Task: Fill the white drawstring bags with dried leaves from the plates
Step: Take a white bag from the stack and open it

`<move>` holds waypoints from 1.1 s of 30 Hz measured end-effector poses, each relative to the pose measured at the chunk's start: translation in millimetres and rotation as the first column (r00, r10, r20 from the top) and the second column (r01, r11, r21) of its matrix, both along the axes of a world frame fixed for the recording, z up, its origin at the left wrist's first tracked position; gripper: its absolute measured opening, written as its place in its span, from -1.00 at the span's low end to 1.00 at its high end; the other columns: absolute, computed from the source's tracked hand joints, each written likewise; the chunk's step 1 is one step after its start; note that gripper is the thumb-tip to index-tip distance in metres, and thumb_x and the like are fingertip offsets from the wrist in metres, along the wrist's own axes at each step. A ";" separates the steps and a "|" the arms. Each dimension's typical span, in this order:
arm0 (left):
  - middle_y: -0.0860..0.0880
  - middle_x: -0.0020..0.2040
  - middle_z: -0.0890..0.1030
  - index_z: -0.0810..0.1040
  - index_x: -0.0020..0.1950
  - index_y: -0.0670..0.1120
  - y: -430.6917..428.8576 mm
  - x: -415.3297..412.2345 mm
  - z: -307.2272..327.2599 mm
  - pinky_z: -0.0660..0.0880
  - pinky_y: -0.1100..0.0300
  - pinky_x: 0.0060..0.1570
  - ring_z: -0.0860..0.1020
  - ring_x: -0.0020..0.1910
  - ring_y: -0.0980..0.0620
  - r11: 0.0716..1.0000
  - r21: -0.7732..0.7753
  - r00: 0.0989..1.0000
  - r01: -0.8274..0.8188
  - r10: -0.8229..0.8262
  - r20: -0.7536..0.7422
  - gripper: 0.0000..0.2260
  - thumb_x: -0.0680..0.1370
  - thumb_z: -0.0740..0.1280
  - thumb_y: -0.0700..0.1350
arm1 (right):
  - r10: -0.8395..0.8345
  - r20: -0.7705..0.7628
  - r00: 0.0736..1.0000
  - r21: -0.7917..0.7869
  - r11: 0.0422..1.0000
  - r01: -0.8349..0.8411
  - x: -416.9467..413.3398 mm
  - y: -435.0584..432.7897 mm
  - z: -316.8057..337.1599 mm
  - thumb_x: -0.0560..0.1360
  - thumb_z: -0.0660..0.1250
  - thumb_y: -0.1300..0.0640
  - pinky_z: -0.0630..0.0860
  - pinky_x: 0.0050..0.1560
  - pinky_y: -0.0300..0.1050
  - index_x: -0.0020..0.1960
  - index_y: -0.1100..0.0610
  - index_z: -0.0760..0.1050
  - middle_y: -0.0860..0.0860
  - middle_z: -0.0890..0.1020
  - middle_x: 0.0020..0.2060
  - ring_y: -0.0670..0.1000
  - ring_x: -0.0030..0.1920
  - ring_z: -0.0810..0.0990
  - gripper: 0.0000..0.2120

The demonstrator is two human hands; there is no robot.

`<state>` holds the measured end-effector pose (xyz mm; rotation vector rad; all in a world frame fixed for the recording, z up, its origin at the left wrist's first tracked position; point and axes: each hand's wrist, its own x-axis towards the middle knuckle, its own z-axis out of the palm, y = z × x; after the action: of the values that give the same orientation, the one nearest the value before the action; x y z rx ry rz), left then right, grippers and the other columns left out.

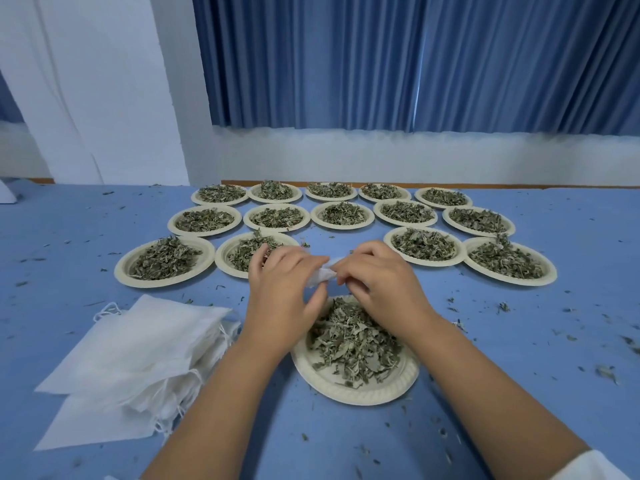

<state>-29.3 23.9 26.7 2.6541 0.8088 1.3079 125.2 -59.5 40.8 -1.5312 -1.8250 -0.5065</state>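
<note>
A white drawstring bag (323,274) hangs between my two hands, just above the far rim of the nearest paper plate (360,393). My left hand (282,292) pinches the bag's left side. My right hand (375,284) pinches its right side, fingers curled over the cloth. Most of the bag is hidden behind my fingers. The plate below carries a heap of dried green leaves (353,341). A stack of flat white drawstring bags (135,355) lies to the left of my left forearm.
Several more paper plates of dried leaves (424,245) stand in rows across the blue table (519,341), reaching back to its far edge. Leaf crumbs are scattered over the tabletop. Blue curtains and a white wall rise behind.
</note>
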 end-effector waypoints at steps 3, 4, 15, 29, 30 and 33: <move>0.06 -0.27 0.57 0.67 -0.05 -0.08 3.2 -4.8 1.0 0.40 0.07 0.08 0.55 -0.18 0.01 0.990 -0.122 0.998 0.067 -0.067 0.005 -0.91 0.52 0.43 -0.08 | -0.086 -0.039 0.996 0.022 0.996 0.086 3.1 0.3 -3.1 0.38 0.42 0.41 0.55 -0.22 0.10 -0.16 0.19 0.63 -0.01 0.68 -0.23 0.13 -0.12 0.55 -0.85; 0.06 -0.35 0.53 0.66 -0.08 -0.08 3.0 -5.6 1.0 0.43 0.11 -0.10 0.51 -0.27 0.03 0.978 -0.183 0.995 0.097 -0.098 0.004 -0.90 0.54 0.41 -0.06 | -0.114 -0.053 0.992 0.023 0.993 0.115 3.9 0.4 -4.0 0.40 0.42 0.41 0.54 -0.22 0.09 -0.15 0.18 0.64 -0.02 0.68 -0.24 0.12 -0.13 0.54 -0.85; 0.13 -0.43 0.46 0.54 -0.10 0.08 5.5 0.1 5.5 0.33 0.14 -0.30 0.39 -0.43 0.15 0.708 -0.680 0.913 0.191 0.126 0.388 -0.85 0.60 0.23 0.05 | -0.029 -0.151 0.988 0.015 0.999 0.032 -2.9 3.3 -7.0 0.44 0.34 0.44 0.55 -0.01 0.03 -0.13 0.23 0.55 0.07 0.67 -0.10 0.10 0.02 0.59 -0.87; 0.13 -0.48 0.43 0.66 -0.18 -0.02 0.7 -3.6 11.3 0.33 0.42 -0.46 0.39 -0.49 0.18 0.661 -0.703 0.932 0.262 0.015 0.361 -0.87 0.42 0.52 0.01 | 0.160 -0.962 0.219 0.116 0.973 -0.201 -38.0 10.1 -9.7 0.49 0.35 0.41 0.63 0.02 -0.11 -0.09 0.16 0.45 0.05 0.68 -0.06 0.02 -0.05 0.71 -0.82; 0.11 -0.43 0.49 0.66 -0.18 -0.02 1.0 -4.4 11.8 0.36 0.42 -0.44 0.44 -0.47 0.19 0.657 -0.705 0.932 0.266 0.010 0.361 -0.89 0.43 0.52 -0.01 | 0.141 -0.976 0.165 0.110 0.976 -0.186 -38.5 10.0 -8.8 0.49 0.38 0.39 0.63 0.00 -0.11 -0.09 0.17 0.46 0.06 0.65 -0.04 0.02 -0.07 0.72 -0.83; -0.01 -0.23 0.66 0.69 -0.14 -0.02 1.0 -7.0 12.7 0.48 0.38 -0.23 0.59 -0.27 0.16 0.617 -0.720 0.923 0.318 -0.028 0.383 -0.95 0.45 0.51 -0.07 | 0.102 -0.995 -0.012 0.103 0.975 -0.196 -38.2 10.5 -4.8 0.45 0.45 0.36 0.61 -0.04 -0.17 -0.07 0.19 0.47 0.14 0.60 0.00 0.01 -0.10 0.69 -0.81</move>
<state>-36.3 25.0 39.4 1.7052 0.7863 0.9892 86.9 -49.0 36.0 -1.0718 -0.7010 0.7422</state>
